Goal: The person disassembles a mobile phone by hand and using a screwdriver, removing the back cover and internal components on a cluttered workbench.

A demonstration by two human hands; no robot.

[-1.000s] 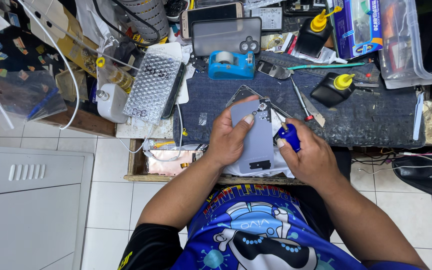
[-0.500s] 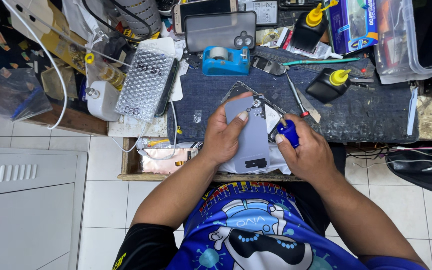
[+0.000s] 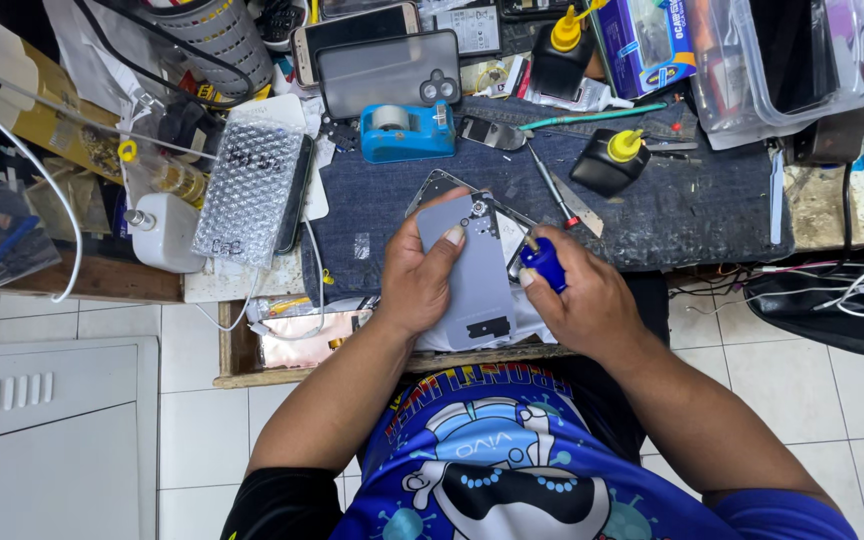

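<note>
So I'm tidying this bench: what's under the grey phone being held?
Under the grey phone, white paper shows at its lower right edge, lying on the dark mat. The left hand covers the phone's left side, so what lies beneath there is hidden.

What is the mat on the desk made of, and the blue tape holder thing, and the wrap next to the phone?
The mat looks like dark blue denim cloth: woven, faded and speckled. The tape dispenser seems to be smooth, glossy blue plastic with rounded, moulded edges. The wrap is clear bubble plastic, with rows of small shiny bumps.
</note>
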